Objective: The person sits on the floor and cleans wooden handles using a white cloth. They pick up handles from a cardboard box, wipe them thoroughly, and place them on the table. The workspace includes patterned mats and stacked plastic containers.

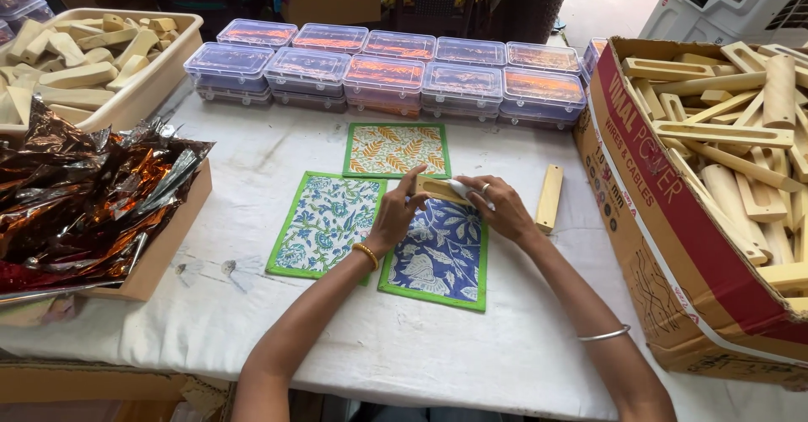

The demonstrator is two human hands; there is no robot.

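My left hand (392, 214) and my right hand (497, 206) together hold a small wooden block (439, 189) with a slot, above a blue floral mat (441, 254) edged in green. A white piece (460, 191) sits between my right fingers at the block's end. Beside the blue mat lies a white-and-blue floral mat (326, 222), and beyond them a yellow leaf-print mat (396, 149). Another plain wooden block (549, 197) lies just right of my right hand.
Two rows of clear lidded plastic boxes (383, 73) line the far side of the white-covered table (252, 304). A cardboard box (673, 220) of wooden parts stands at right. A tray (156, 77) of wooden pieces and a box of crumpled foil (76, 195) stand at left.
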